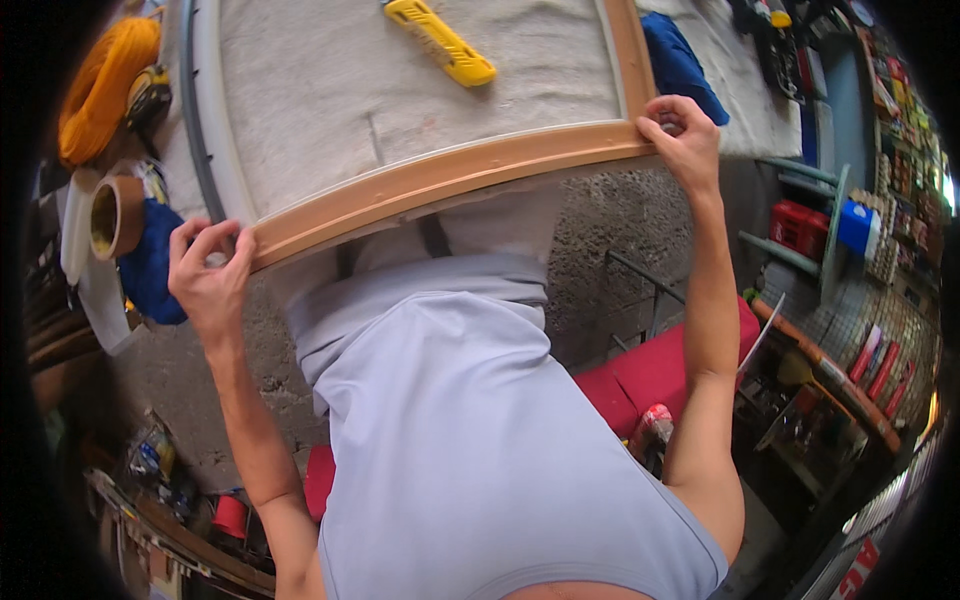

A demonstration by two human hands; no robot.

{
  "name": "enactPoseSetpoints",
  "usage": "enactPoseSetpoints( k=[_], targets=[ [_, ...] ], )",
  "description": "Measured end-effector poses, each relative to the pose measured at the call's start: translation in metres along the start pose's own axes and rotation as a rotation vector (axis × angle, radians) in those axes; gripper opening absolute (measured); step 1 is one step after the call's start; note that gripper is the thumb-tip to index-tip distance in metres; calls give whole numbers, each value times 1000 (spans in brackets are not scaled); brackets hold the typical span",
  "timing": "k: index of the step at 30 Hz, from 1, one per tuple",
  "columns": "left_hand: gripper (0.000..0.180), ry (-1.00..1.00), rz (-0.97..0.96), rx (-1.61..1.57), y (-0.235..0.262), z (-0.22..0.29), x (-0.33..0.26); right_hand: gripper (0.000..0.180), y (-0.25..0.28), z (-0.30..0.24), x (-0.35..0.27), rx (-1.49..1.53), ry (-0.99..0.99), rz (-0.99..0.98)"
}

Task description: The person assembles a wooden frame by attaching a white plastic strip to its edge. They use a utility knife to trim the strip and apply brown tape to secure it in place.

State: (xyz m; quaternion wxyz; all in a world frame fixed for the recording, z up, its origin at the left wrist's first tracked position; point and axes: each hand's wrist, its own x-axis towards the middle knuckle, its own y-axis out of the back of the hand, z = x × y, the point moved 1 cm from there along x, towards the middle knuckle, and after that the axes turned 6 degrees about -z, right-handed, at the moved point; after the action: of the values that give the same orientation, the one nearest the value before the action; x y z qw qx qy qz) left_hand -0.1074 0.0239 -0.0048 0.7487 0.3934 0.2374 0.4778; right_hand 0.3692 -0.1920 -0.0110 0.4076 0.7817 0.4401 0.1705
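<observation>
A rectangular frame (450, 178) lies on a pale cloth (300, 70); its near and right sides are tan, and the left side is whitish with a dark strip (197, 110) along it. My left hand (210, 285) is closed on the near left corner, thumb and fingers pinched together. At the near right corner, my right hand (690, 150) pinches the frame with thumb and forefinger. Inside the frame, on the cloth, rests a yellow utility knife (442, 42). What lies between the fingertips is partly hidden.
On the left are a coil of orange cord (108, 85), a tape measure (150, 97), a roll of brown tape (116, 216) and blue fabric (150, 265). More blue fabric (685, 68) lies beyond my right hand. A red padded seat (625, 375) stands below the table edge.
</observation>
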Motion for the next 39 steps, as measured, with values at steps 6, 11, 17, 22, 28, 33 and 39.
enactPoseSetpoints(
  k=[6, 11, 17, 22, 28, 33, 39],
  targets=[
    [17, 22, -6, 5, -4, 4, 4, 16, 5, -13, 2, -53, -28, -36],
    [17, 37, 12, 14, -5, 5, 4, 19, 3, -11, 3, -141, 23, -33],
    [17, 26, 27, 38, -6, 8, 3, 16, 3, -19, 4, -250, 37, -52],
    [17, 17, 32, 37, -6, 12, 3, 19, 0, -25, 5, -313, 15, -33],
    [16, 14, 81, 235, -5, 22, 0, 32, -22, -61, 24, -454, 401, 166],
    [10, -156, 102, 345, -10, 32, -3, 39, -103, -128, 64, -241, 511, 7],
    [8, -178, 2, 189, -9, 22, -14, 49, -122, -176, 79, -135, 62, -413]
  ],
)
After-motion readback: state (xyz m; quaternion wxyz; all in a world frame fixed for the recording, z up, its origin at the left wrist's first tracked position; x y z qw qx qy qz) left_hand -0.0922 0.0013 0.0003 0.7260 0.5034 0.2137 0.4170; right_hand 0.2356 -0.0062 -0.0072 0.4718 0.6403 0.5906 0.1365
